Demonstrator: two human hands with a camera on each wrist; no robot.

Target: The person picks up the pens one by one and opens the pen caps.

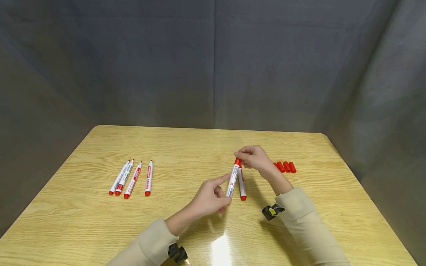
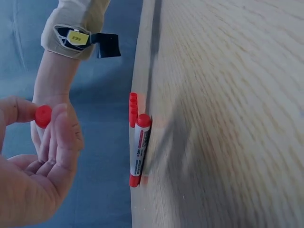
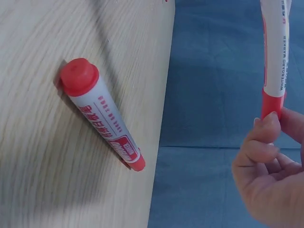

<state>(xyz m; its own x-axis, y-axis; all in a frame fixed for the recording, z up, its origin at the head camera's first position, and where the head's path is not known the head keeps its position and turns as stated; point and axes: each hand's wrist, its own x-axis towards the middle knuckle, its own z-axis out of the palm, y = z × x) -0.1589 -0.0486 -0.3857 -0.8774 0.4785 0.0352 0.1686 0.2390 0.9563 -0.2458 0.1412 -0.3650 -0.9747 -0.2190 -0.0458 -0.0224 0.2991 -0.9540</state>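
Note:
A red-and-white whiteboard marker (image 1: 232, 181) is held up at a tilt between both hands, above the table. My left hand (image 1: 209, 196) grips its lower end between thumb and fingers, and the red end (image 2: 43, 116) shows in the left wrist view. At the upper end my right hand (image 1: 255, 159) pinches the red cap (image 3: 272, 105) with thumb and fingertips; the cap sits against the white barrel. Just behind the held one, a second marker (image 1: 243, 186) lies on the table with its red cap on.
Several markers (image 1: 149, 178) with bare tips lie at the left of the wooden table (image 1: 186, 147). Several loose red caps (image 1: 287, 167) lie in a row at the right, partly behind the right wrist. A grey curtain (image 1: 213, 66) hangs beyond the table's far edge.

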